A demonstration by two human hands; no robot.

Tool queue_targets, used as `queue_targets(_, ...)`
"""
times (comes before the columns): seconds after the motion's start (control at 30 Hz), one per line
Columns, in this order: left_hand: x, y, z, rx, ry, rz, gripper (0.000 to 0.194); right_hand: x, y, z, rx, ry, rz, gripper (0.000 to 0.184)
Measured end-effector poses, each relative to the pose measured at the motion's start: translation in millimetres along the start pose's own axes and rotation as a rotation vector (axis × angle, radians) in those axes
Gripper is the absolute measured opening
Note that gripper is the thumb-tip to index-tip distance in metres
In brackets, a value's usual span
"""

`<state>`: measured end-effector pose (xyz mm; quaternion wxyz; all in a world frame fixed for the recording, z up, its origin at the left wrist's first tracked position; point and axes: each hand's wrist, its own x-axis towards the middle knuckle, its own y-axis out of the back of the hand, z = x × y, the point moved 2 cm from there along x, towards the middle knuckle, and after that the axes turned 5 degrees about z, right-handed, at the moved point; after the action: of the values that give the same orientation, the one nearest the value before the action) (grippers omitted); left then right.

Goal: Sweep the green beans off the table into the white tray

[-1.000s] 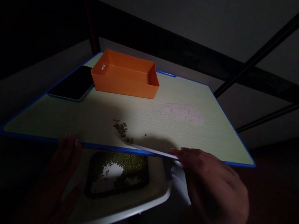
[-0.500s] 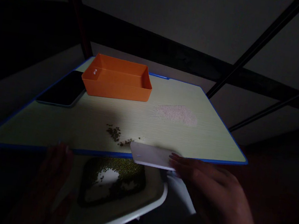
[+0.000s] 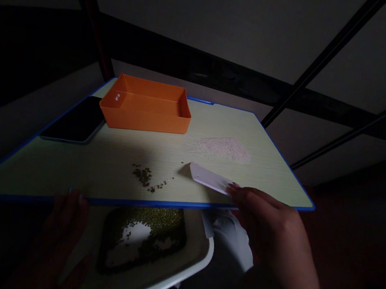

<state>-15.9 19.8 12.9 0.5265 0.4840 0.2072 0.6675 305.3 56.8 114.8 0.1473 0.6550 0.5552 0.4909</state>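
My right hand (image 3: 274, 231) grips a flat white scraper (image 3: 210, 177) by its right end, tilted just above the table's front part. To the scraper's left, a small scatter of green beans (image 3: 144, 176) lies on the pale table (image 3: 111, 167). Below the front edge, a white tub (image 3: 199, 259) holds many green beans (image 3: 162, 218), with bare patches of its bottom showing. In deep shadow, my left hand (image 3: 60, 231) rests against the blue edge at the left, fingers stretched out; it holds nothing that I can see.
An orange open box (image 3: 146, 119) stands at the back left, beside a dark phone-like slab (image 3: 75, 119). A patch of pale pinkish grains (image 3: 224, 147) is spread right of centre. A blue rim (image 3: 270, 207) borders the table. Cabinet-like panels (image 3: 232, 7) rise behind.
My right hand has lifted the scraper from the front edge, further over the table. The beans beside it lie slightly more to the left. My left hand stays at the edge.
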Motion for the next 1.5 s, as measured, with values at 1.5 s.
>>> queue_targets(1.5, -4, 1.3, -4, -0.009, 0.001, -0.006, 0.071, -6, 2, -28, -0.079, 0.223, 0.014, 0.022)
